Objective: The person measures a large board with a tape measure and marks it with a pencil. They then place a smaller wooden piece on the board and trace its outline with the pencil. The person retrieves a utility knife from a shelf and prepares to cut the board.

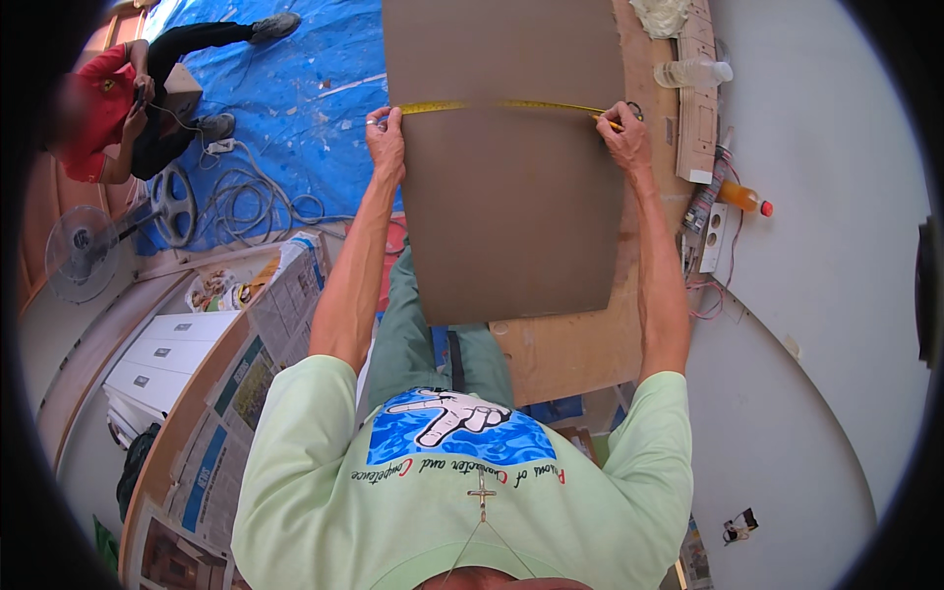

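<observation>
Yellow tape measure (433, 106), spanning brown sheet (513, 216); left hand (386, 144) pinches its end at left edge, right hand (628, 146) clamps pencil (615, 126) at right edge; best kept taut, square.

To my right I have a pale, smooth wall (816, 147), with a dark object (926, 295) at its far edge and, lower down, a small opening (742, 523) with wires (730, 534) sticking out. Ahead on my left, a blue floor tarp (305, 59) spreads out, spattered with pale marks. Past its left edge I see reddish-brown wood panelling (39, 206), and near that a standing fan (84, 251) with a wheel-like base (175, 206). Closer on my left is a white drawer cabinet (167, 359), just beside a wood-edged panel (182, 418) covered in newspaper (285, 315). In front of me the plywood counter (560, 354) shows bare, light-brown grain. Bright, even light reaches me, greying softly along the wall
</observation>
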The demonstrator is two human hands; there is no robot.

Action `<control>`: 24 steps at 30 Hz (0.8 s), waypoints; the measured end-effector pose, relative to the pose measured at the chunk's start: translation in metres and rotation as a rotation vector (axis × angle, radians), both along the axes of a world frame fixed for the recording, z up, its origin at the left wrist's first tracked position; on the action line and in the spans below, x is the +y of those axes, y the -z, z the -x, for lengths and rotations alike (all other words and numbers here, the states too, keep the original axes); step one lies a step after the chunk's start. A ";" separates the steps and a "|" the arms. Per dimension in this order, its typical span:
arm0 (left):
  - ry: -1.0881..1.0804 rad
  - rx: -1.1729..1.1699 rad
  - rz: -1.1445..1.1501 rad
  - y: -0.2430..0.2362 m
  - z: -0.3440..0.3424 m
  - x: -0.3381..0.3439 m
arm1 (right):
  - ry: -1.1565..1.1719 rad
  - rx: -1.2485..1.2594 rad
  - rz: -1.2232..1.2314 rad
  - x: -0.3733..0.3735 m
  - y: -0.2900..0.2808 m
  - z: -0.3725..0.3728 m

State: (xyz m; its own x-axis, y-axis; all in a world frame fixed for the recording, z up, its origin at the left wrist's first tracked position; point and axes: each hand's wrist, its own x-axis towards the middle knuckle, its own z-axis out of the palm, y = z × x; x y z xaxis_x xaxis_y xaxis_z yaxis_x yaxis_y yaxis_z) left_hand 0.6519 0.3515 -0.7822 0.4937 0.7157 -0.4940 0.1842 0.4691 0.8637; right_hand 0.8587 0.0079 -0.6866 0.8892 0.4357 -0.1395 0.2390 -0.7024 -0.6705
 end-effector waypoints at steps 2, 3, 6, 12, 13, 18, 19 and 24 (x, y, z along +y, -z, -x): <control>0.020 0.002 -0.003 0.001 0.000 0.001 | 0.009 -0.018 0.004 0.000 0.000 -0.001; 0.015 0.036 0.019 0.001 0.000 0.001 | 0.016 -0.033 0.003 0.000 0.000 0.000; 0.007 0.006 0.000 0.000 0.000 0.000 | -0.015 0.020 0.017 0.000 -0.002 -0.001; 0.008 -0.005 0.047 0.002 0.000 0.001 | 0.008 -0.014 -0.006 0.002 -0.004 -0.001; 0.009 -0.020 0.013 0.002 0.001 0.001 | 0.006 0.000 -0.002 0.002 -0.004 0.000; -0.002 -0.016 0.020 0.002 0.000 0.001 | -0.023 0.029 0.070 0.001 -0.004 -0.002; 0.000 -0.017 0.007 0.002 -0.001 0.000 | 0.000 0.018 0.074 0.001 -0.003 -0.001; 0.040 0.030 0.041 -0.004 0.000 0.003 | 0.072 0.160 -0.205 -0.005 -0.011 -0.002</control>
State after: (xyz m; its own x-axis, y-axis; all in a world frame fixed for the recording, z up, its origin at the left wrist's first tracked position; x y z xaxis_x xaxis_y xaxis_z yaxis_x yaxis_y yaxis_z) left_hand 0.6520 0.3547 -0.7777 0.5058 0.6750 -0.5372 0.2289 0.4954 0.8380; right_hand 0.8610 0.0027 -0.6756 0.8930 0.4054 -0.1957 0.0729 -0.5592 -0.8258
